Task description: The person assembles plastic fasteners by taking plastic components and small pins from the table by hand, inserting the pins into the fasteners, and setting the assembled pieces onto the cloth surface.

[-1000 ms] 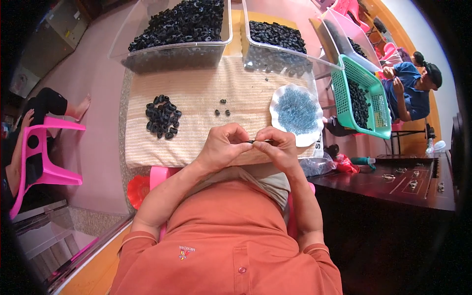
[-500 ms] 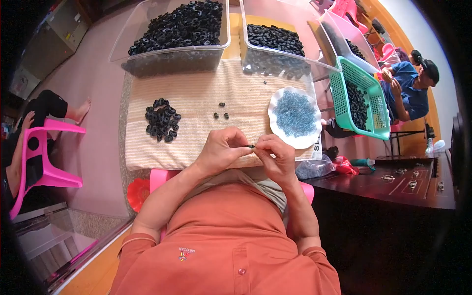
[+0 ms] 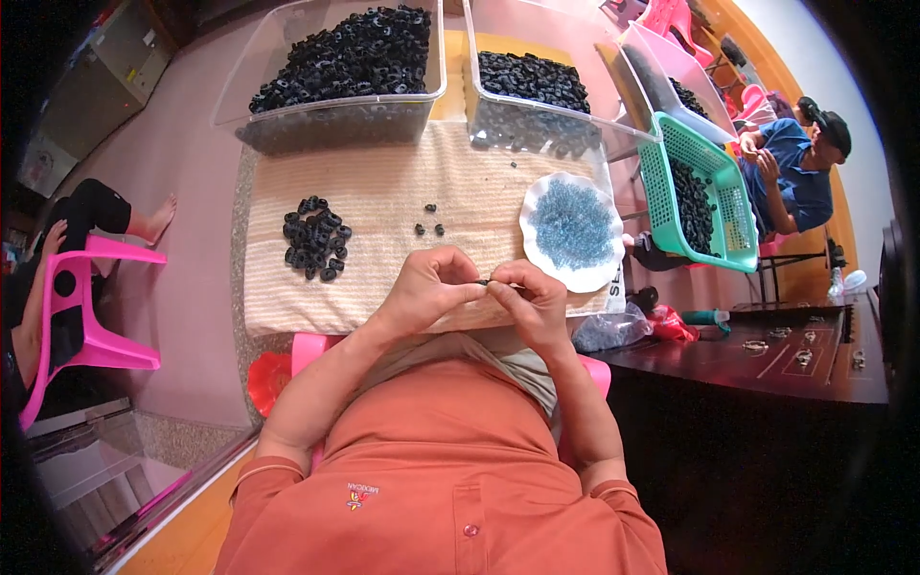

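Observation:
Over the near edge of a striped cloth [image 3: 379, 177], my left hand [image 3: 431, 289] and my right hand [image 3: 533, 305] meet fingertip to fingertip. Both are closed in a pinch on one small black part [image 3: 485, 282], mostly covered by the fingers. Just beyond them sit three loose black parts [image 3: 430, 208]. To the left is a pile of black ring-like parts [image 3: 316, 240]. On the right, a white scalloped plate [image 3: 575, 285] holds many tiny clear-blue pieces [image 3: 573, 225]. One small dark bit [image 3: 514, 165] lies alone farther back.
Two clear bins, left [image 3: 335, 123] and right [image 3: 546, 126], hold black parts at the back. A green basket [image 3: 733, 225] and a co-worker [image 3: 795, 177] are at right. A dark table [image 3: 767, 369] stands right, a pink stool [image 3: 91, 316] with a seated person left.
My fingertips have drawn closer together around the small part, and less of it shows. The right hand has shifted slightly left. The loose parts and the plate stay put on the cloth.

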A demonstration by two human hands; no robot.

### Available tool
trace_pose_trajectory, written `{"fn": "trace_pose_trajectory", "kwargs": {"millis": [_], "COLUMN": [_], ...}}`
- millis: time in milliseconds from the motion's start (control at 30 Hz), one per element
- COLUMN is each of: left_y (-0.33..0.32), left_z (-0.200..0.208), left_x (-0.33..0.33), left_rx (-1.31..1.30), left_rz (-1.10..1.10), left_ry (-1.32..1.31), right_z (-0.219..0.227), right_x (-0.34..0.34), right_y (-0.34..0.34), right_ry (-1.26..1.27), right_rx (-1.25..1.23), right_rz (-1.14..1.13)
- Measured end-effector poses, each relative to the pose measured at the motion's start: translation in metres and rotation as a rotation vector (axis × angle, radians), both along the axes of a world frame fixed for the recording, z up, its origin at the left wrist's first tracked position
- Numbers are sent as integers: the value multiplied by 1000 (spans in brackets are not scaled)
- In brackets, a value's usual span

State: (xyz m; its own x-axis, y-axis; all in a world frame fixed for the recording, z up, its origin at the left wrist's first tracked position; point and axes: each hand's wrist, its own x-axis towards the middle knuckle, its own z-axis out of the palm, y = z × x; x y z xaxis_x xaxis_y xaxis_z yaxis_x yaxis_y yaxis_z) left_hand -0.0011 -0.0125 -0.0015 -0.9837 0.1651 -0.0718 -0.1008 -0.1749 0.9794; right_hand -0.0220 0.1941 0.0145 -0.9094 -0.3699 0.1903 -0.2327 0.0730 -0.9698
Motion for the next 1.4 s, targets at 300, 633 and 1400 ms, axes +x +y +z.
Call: {"fn": "trace_pose_trajectory", "kwargs": {"millis": [300, 633, 1400], "left_y": [2, 4, -13], "left_z": [3, 1, 11], "left_x": [-4, 3, -7], "left_rx": [149, 206, -524], "left_rz": [52, 46, 468], "left_ry": [-38, -19, 422], "right_z": [13, 14, 112], "right_x": [3, 2, -162], "right_y": [-15, -25, 10], "right_ry": [702, 1053, 861], "right_rx": [336, 467, 751], "right_rz": [-122, -186, -545]}}
